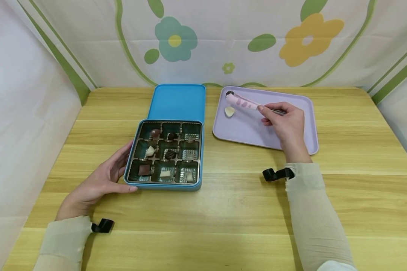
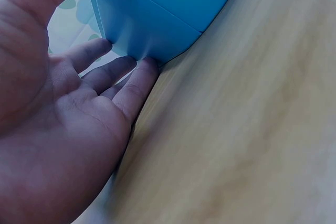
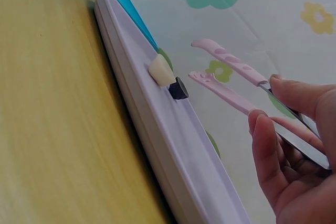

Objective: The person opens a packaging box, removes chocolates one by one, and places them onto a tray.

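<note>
My right hand [image 1: 288, 122] pinches a pair of metal tweezers [image 1: 245, 102] with pink, spotted, paw-like tips. In the right wrist view the two tips stand apart with nothing between them. Close by their ends, a dark chocolate [image 3: 179, 88] and a white chocolate [image 3: 160, 70] sit on the lilac tray [image 1: 257, 131]. My left hand [image 1: 103, 178] rests against the left side of a blue tin [image 1: 169, 186], its thumb along the front corner. Extended fingertips touch the tin's wall in the left wrist view. Inside the tin, a divided insert holds several brown, dark and white chocolates [image 1: 144, 170].
The tin's blue lid [image 1: 177, 101] lies flat behind it. Both tin and tray stand on a wood-grain table [image 1: 230, 214]. A flower-printed cloth [image 1: 217, 37] rises at the back, with white cloth walls at both sides. A black strap [image 1: 278, 174] sticks out at the right wrist.
</note>
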`<action>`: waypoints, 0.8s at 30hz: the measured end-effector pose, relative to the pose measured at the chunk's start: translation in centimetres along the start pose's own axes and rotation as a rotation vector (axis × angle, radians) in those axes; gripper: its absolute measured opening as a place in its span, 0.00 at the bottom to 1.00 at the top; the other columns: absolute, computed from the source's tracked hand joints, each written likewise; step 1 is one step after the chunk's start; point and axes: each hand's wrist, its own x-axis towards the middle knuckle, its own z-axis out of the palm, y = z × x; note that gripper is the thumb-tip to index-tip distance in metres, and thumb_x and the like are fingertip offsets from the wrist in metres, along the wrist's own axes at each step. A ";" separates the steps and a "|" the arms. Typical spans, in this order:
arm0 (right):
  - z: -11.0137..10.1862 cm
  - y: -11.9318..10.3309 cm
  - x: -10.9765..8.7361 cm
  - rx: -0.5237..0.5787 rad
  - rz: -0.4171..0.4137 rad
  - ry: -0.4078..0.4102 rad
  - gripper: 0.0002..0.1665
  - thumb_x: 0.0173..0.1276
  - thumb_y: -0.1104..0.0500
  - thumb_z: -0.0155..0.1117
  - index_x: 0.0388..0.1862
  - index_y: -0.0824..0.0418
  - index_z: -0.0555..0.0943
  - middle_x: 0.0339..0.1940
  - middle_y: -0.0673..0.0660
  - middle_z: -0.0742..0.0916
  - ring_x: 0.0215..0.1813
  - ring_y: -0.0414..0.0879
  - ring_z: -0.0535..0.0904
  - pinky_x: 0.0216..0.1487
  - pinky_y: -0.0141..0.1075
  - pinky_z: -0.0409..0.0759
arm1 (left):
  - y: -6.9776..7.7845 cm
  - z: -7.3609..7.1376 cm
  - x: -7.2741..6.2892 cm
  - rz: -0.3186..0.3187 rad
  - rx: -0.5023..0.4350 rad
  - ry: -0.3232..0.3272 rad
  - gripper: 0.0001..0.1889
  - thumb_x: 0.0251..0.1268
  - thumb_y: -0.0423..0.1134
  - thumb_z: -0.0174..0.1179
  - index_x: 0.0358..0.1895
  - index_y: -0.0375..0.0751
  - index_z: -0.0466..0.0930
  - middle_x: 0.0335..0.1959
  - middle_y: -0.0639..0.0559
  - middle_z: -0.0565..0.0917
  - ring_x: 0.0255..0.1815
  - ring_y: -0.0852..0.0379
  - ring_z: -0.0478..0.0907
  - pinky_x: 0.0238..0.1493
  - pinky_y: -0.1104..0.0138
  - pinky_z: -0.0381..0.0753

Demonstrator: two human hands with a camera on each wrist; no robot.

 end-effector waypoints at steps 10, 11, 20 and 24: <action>0.0 -0.2 -0.1 0.004 -0.049 -0.074 0.13 0.63 0.57 0.85 0.44 0.61 0.92 0.35 0.47 0.93 0.27 0.39 0.89 0.34 0.29 0.88 | 0.0 -0.1 0.1 0.000 0.014 -0.001 0.64 0.58 0.17 0.73 0.91 0.54 0.41 0.92 0.43 0.46 0.82 0.74 0.60 0.72 0.81 0.70; 0.0 -0.3 -0.1 0.001 -0.051 -0.084 0.14 0.63 0.57 0.85 0.44 0.61 0.92 0.35 0.46 0.93 0.27 0.39 0.89 0.34 0.29 0.88 | 0.0 -0.1 0.1 0.000 0.015 -0.001 0.64 0.58 0.17 0.73 0.91 0.54 0.41 0.92 0.43 0.46 0.82 0.74 0.60 0.72 0.82 0.69; 0.1 -0.4 -0.4 -0.020 -0.089 -0.183 0.17 0.63 0.59 0.85 0.49 0.64 0.92 0.35 0.46 0.94 0.29 0.40 0.89 0.35 0.31 0.88 | 0.0 -0.1 0.0 -0.002 0.014 -0.005 0.64 0.58 0.17 0.72 0.91 0.54 0.41 0.92 0.43 0.45 0.82 0.75 0.60 0.72 0.82 0.69; 0.1 -0.7 -0.8 -0.056 -0.121 -0.281 0.16 0.65 0.61 0.83 0.49 0.64 0.92 0.36 0.48 0.94 0.32 0.42 0.90 0.37 0.32 0.88 | 0.0 -0.1 0.0 -0.005 0.015 -0.005 0.64 0.59 0.17 0.72 0.91 0.54 0.41 0.92 0.43 0.45 0.82 0.75 0.60 0.72 0.82 0.69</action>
